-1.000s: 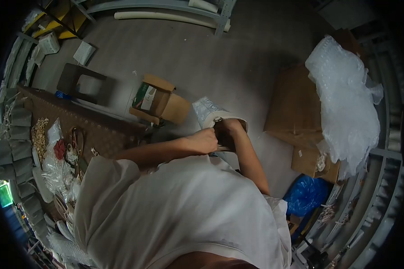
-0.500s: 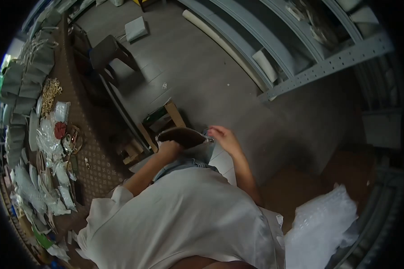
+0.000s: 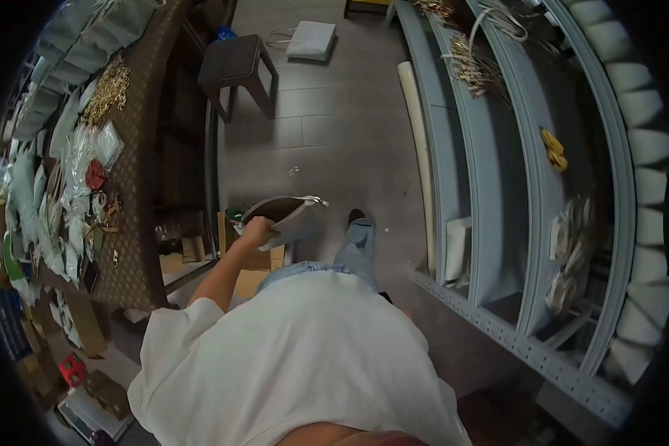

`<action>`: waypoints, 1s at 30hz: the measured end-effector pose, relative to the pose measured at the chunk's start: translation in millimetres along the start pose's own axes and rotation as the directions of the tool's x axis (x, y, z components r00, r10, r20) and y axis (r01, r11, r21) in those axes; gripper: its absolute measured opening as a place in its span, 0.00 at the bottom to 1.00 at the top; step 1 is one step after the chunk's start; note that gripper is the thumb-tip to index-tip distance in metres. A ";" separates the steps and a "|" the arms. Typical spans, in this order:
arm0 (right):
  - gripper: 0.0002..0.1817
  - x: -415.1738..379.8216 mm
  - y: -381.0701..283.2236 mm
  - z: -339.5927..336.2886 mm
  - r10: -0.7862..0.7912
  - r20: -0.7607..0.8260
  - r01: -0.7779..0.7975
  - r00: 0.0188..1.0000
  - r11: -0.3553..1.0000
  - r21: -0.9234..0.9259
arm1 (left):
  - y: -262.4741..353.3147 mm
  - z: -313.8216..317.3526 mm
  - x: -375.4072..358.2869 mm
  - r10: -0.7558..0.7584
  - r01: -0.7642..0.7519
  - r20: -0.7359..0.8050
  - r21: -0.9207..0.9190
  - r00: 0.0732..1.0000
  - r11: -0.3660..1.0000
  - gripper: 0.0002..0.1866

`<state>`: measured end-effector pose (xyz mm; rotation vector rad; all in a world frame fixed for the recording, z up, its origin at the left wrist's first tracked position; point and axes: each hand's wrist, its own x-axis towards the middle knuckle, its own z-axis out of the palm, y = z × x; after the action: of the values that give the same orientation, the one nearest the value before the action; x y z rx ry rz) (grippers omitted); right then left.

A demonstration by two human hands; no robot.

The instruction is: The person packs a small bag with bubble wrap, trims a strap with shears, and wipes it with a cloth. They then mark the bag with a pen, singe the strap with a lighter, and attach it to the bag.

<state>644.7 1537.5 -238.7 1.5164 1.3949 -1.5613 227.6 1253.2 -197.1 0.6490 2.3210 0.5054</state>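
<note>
Half a second ago both hands were on the pouch; now only the left hand (image 3: 259, 232) keeps it, and the right hand has dropped out of sight behind the white shirt (image 3: 305, 357), so I cannot tell how it is set. Left fingers are closed round the near end of the brown pouch (image 3: 284, 212), which hangs out in front of the body, tilted, its mouth open and the zipper pull (image 3: 321, 201) at the far tip. Below the pouch lies an open cardboard box (image 3: 254, 262) on the floor, beside the person's jeans leg (image 3: 355, 249) and dark shoe (image 3: 356, 216). To the left runs the long brown surface (image 3: 137, 186), patterned, crowded with clear packets (image 3: 108, 145), a red item (image 3: 94, 175), a heap of gold chain (image 3: 108, 93) and rows of grey-green pouches (image 3: 67, 70) along its far edge. Farther off stands a dark stool (image 3: 234, 63), with a white bag (image 3: 310, 39) on the floor just beyond it. On the right, grey metal shelving (image 3: 498, 186) carries a yellow item (image 3: 553, 149), bundles of cord (image 3: 472, 63) and white rolls (image 3: 643, 149).
</note>
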 end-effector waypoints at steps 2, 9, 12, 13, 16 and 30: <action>0.08 100.9 8.0 -57.3 -0.248 -0.041 0.224 0.968 0.925 -0.306 | -57.2 30.8 18.1 -0.330 0.330 0.055 0.012 0.942 0.944 0.19; 0.16 161.4 -385.3 -155.7 -0.573 -0.107 0.235 0.812 0.490 -0.839 | -57.0 -15.5 -18.9 -0.935 0.924 0.084 -0.208 0.344 0.321 0.31; 0.18 216.5 -531.6 -135.0 -0.710 0.090 0.366 0.698 0.246 -0.897 | -17.6 -10.1 -13.8 -0.953 0.724 0.244 -0.689 0.181 -0.039 0.28; 0.18 229.2 -580.3 -116.7 -0.745 0.154 0.406 0.649 0.168 -0.898 | -14.0 -5.1 -7.6 -0.929 0.702 0.215 -0.709 0.301 0.063 0.25; 0.19 261.5 -698.7 -40.6 -0.732 0.140 0.526 0.667 0.330 -0.784 | -38.4 -45.3 32.6 -0.924 0.757 0.248 -0.650 0.291 0.064 0.25; 0.18 402.9 -1024.2 242.9 -0.294 0.680 0.535 0.672 -0.442 -0.720 | -65.7 -147.0 246.6 -0.862 0.847 0.481 -0.515 0.161 -0.129 0.23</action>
<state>-457.0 1741.4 -360.0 -0.4198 2.3226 -0.1735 -55.5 1315.0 -249.5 -1.3472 1.6877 0.6307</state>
